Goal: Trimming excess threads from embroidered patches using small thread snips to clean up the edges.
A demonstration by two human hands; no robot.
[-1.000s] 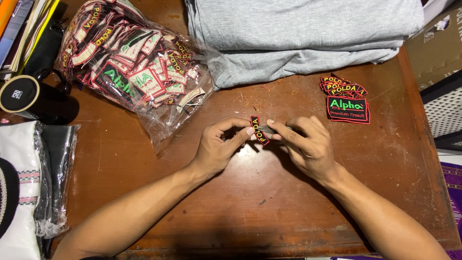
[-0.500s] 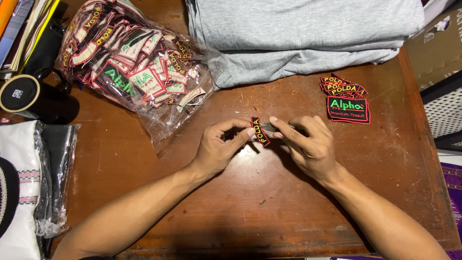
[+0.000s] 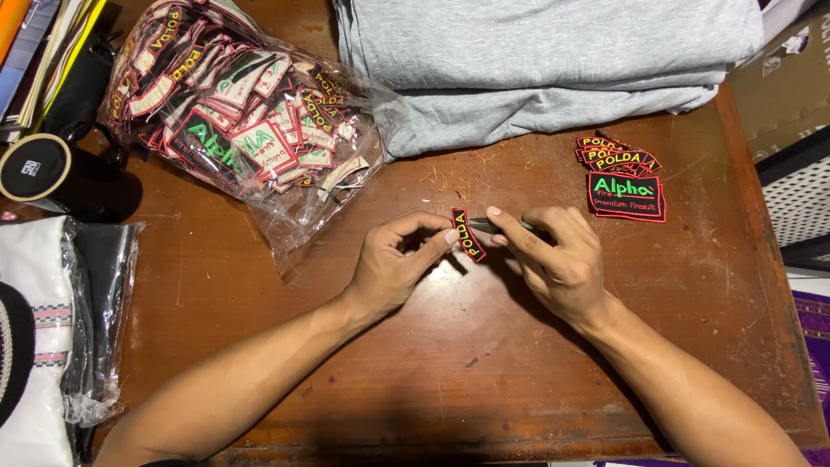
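Left hand (image 3: 389, 264) pinches a small curved patch (image 3: 468, 233) over the desk (image 3: 259, 285) centre, held steady; right hand (image 3: 558, 259) closes its grip on small metal snips (image 3: 486, 226) at the patch's edge.

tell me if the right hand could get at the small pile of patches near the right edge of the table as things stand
Probably yes. The right hand lies just below and left of the small pile of patches, with only bare wooden table between them. It does, though, hold a small metal tool against the curved patch.
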